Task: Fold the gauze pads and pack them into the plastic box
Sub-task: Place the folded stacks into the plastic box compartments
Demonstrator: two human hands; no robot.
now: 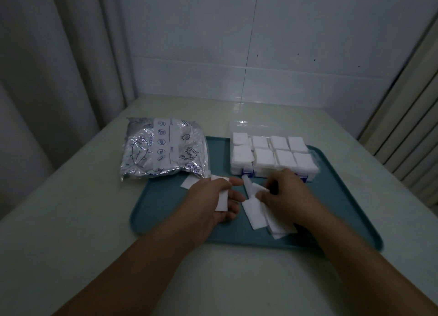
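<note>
Left grip [214, 197]: fingers curled around a folded gauze pad [222, 200], over the teal tray [166, 211].
Right grip [282, 194]: fingertips pinching a gauze strip [250, 187], above loose gauze pads [263, 217] on the tray.
Plastic box [272, 155]: at the tray's far right, open, compartments packed with folded pads.
Foil bag [161, 147]: on the bench, overlapping the tray's far left edge.

The right hand [282, 194] covers the top of the gauze pads [254, 215] it pinches; how many lie stacked under that grip is unclear. Beyond it, the knuckles hide part of the plastic box [272, 156] front. The left hand [211, 199] conceals most of its folded pad [221, 200]
</note>
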